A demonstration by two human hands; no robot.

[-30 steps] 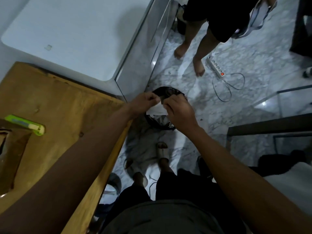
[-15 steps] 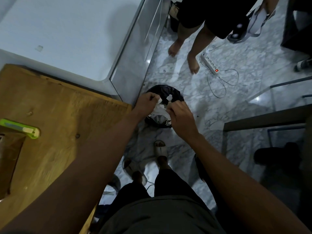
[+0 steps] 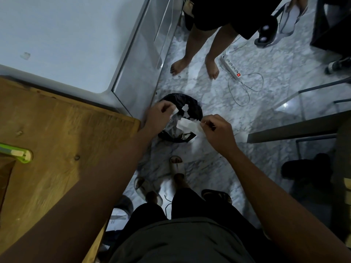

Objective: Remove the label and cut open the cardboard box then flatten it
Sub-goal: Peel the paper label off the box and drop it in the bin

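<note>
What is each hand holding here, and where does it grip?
The right hand pinches a white label strip by its near end, over the bin. The left hand pinches a smaller white scrap at its edge.

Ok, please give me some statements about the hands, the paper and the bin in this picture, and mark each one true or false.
1. Both hands hover over the black-lined trash bin. True.
2. The right hand pinches a white strip of paper. True.
3. The left hand holds the green utility knife. False: the knife lies on the wooden table; the left hand pinches a small white paper scrap.
4. The bin is empty. False: white paper pieces lie inside.
5. The power strip lies on the table. False: it lies on the marble floor.
</note>
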